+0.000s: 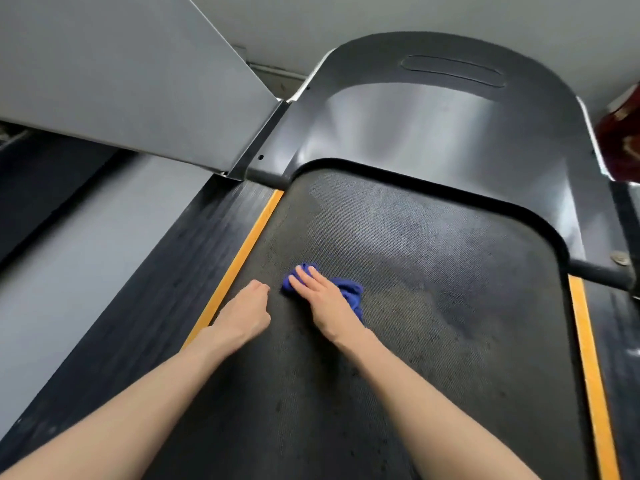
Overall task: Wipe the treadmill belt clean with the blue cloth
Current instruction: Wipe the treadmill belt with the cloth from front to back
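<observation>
Looking down on dark dimpled belt [433, 306] filling centre and lower frame, mottled with dull patches and specks. Capped at upper centre by glossy black cover [415, 126], curved lip over belt's far end. Stamped on cover top with oval outline [452, 71]; cannot tell whether it carries a label.

Pressing cloth [350, 292] flat onto belt with right hand [323, 299], just left of frame centre. Fingers straight and close together, pointing upper left, palm down. Not pinching or wrapping, just bearing down. Bunched blue fabric sticking out past fingertips and along hand's right side. Reaching in from bottom right on bare forearm.

Bracing left hand [244, 311] on belt just left of cloth, apart from it. Fingers curled under into a fist, holding nothing, knuckles near left yellow strip [239, 261]. Reaching in from bottom left.

Edged by left yellow strip running diagonally from cover toward mid-left, and right yellow strip [588, 358] down right side of frame. Beyond left strip: ribbed black rail [145, 323], then grey floor [79, 258]. Overhung at upper left by grey panel [121, 81], joined to cover by black bracket [256, 147]. Open belt across whole right half and up toward cover. Glimpsing red item [623, 140] at right edge, too blurred to identify.
</observation>
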`<state>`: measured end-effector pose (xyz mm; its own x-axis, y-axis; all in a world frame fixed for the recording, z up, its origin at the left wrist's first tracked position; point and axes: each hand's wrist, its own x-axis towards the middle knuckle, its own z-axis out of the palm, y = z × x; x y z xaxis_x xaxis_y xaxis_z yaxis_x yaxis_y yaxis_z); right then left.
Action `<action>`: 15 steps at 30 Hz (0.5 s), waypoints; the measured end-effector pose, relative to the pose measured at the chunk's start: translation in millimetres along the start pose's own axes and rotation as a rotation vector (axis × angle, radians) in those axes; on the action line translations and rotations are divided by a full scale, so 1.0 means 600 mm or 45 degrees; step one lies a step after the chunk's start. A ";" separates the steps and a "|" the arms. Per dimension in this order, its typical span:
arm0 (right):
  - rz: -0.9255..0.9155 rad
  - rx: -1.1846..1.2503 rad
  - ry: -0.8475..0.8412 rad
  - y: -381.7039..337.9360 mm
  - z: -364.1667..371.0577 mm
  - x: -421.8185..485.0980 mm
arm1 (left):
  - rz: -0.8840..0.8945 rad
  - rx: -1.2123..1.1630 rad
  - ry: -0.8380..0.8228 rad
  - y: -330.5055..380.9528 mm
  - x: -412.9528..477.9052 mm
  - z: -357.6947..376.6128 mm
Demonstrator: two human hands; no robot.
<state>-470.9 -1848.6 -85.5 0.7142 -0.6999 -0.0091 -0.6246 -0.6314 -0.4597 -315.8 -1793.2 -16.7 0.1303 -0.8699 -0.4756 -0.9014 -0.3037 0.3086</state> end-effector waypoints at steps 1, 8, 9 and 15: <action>-0.047 -0.014 -0.019 0.017 -0.010 -0.008 | -0.004 0.011 -0.008 0.004 -0.001 0.004; 0.837 -0.073 0.476 0.159 -0.072 -0.079 | 0.046 0.100 -0.053 0.004 0.000 0.005; 0.874 -0.088 0.511 0.141 -0.068 -0.065 | 0.067 0.093 -0.046 0.007 0.000 0.004; 0.105 -0.080 0.162 0.030 0.004 -0.039 | 0.274 0.198 -0.065 0.051 0.009 0.020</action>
<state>-497.9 -1842.6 -95.7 0.6162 -0.7845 0.0698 -0.7011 -0.5868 -0.4052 -347.4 -1802.6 -19.9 -0.0886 -0.8861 -0.4550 -0.9592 -0.0473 0.2789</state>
